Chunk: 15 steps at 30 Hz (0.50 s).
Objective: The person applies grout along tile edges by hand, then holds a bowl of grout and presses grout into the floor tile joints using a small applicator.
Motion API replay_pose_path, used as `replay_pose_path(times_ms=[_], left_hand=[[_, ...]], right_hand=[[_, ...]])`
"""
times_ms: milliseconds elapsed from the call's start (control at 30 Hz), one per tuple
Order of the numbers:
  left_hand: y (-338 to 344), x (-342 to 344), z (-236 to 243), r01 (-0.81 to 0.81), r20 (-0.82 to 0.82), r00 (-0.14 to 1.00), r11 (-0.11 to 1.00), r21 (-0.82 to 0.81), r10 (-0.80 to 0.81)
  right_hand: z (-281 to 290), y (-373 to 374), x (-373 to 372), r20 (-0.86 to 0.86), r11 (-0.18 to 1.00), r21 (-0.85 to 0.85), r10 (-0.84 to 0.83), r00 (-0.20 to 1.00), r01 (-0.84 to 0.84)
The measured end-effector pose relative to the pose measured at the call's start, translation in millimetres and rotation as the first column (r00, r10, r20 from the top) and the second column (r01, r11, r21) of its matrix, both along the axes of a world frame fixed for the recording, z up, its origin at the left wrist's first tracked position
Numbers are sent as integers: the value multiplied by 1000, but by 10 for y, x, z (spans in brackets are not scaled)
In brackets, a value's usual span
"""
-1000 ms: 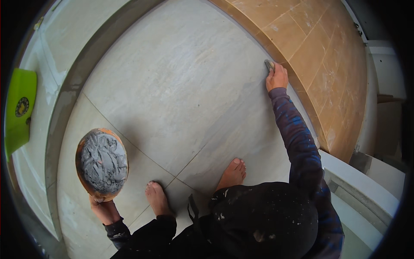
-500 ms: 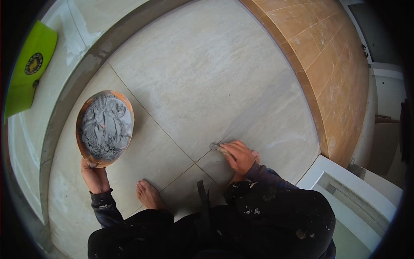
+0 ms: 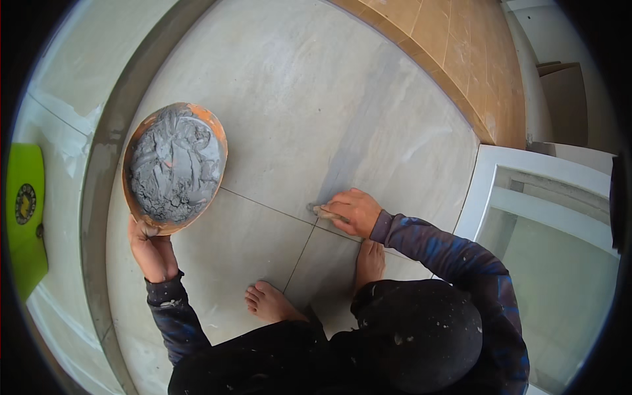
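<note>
My left hand [image 3: 151,247] holds an orange oval bowl [image 3: 216,131] of thick grey paste [image 3: 171,164] from underneath, at the left above the tiled floor. My right hand [image 3: 349,212] grips a small flat tool [image 3: 324,214] whose working end, with a dab of grey at it, is down at a tile joint just above where two joints cross. A grey smeared band [image 3: 359,125] runs along the joint beyond it. My bare feet [image 3: 270,303] stand on the large grey tiles [image 3: 263,92], near the crossing.
A tan tiled step [image 3: 461,46] borders the upper right, a grey ledge [image 3: 59,99] the left, with a lime-green object [image 3: 23,257] on it. A white-framed glass panel [image 3: 484,184] lies at the right; brown boards [image 3: 563,105] lean behind it.
My right hand came back from the tan step's edge to the joint by my feet, then shifted slightly. The bowl has risen in the picture, and the view has turned toward the glass panel.
</note>
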<state>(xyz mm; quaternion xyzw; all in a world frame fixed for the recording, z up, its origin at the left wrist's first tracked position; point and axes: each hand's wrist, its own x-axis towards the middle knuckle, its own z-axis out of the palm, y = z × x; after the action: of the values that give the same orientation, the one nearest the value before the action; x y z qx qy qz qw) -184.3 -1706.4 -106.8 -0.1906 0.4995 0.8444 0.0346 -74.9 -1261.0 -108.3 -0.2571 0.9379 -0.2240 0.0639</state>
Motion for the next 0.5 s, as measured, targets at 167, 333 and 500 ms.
replay_pose_path(times_ms=[167, 333, 500], left_hand=[[-111, 218, -472, 17, -105, 994, 994, 112, -5], [69, 924, -305, -102, -9, 995, 992, 79, 103], [226, 1315, 78, -233, 52, 972, 971, 53, 231]], right_hand=[[-632, 628, -439, -391, 842, -24, -504, 770, 539], [-793, 494, 301, -372, 926, -25, -358, 857, 376], [-362, -3, 929, -182, 988, -13, -152, 971, 152]])
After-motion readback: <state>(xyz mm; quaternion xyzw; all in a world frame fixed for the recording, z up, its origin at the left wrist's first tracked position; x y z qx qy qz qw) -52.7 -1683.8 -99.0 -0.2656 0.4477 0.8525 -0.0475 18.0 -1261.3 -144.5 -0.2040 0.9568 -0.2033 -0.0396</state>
